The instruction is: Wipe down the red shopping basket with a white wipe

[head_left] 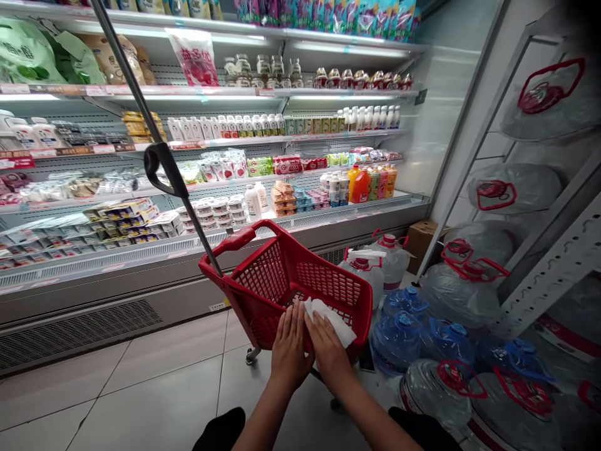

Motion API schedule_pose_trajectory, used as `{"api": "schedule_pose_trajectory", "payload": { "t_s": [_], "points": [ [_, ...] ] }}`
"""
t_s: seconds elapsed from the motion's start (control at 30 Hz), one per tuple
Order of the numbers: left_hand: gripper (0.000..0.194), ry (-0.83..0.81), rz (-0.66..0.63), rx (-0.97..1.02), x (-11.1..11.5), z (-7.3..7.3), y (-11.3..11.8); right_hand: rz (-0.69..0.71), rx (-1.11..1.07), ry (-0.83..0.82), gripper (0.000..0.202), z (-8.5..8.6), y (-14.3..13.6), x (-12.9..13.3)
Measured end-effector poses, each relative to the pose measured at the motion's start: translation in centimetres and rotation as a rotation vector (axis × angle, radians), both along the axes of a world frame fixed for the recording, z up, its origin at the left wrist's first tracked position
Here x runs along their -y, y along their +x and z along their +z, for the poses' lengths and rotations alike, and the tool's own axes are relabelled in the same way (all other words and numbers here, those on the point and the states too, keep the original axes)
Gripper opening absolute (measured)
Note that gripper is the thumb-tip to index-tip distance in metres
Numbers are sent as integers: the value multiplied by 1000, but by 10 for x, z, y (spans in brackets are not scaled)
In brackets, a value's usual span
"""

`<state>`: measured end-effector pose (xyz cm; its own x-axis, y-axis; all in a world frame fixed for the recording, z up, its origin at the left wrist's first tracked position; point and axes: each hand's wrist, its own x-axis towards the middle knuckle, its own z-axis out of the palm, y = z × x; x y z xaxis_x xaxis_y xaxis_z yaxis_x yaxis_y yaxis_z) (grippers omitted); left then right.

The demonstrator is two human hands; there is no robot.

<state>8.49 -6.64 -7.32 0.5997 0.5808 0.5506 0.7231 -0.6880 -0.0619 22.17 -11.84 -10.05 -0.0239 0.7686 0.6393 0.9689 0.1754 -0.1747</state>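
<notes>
A red plastic shopping basket (pixel 244 238) on wheels, with slotted walls, stands in front of me on the floor. My left hand (pixel 288 344) lies over its near rim with the fingers stretched out and close together, holding nothing I can see. Beside it, thumbs nearly touching, my right hand (pixel 331 344) presses a white tissue or cloth (pixel 346 332) to the near right part of the basket rim. The white sheet sticks out past my right fingers. From the basket's left side a long grey pole with a black grip (pixel 166 169) rises at a slant.
Behind the basket runs a refrigerated shelf (pixel 154 263) with bottles, cups and pouches. On the right, large clear water jugs (pixel 434 391) and blue-tinted jugs (pixel 397 341) crowd the floor near a metal rack (pixel 558 263). A cardboard box (pixel 420 241) sits behind them.
</notes>
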Motion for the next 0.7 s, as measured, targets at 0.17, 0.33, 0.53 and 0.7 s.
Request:
{"api": "schedule_pose_trajectory", "payload": {
  "t_s": [0.17, 0.33, 0.53, 0.7],
  "points": [
    [92, 43, -74, -51, -19, 13, -17, 16, 106, 54, 90, 2, 5, 2],
    [81, 33, 47, -15, -50, 40, -49, -29, 76, 12, 93, -6, 52, 44],
    [84, 24, 82, 8, -49, 38, -49, -154, -41, -11, 88, -19, 94, 72],
    [84, -1, 144, 26, -37, 32, -36, -169, -1, -27, 95, -11, 65, 50]
  ]
}}
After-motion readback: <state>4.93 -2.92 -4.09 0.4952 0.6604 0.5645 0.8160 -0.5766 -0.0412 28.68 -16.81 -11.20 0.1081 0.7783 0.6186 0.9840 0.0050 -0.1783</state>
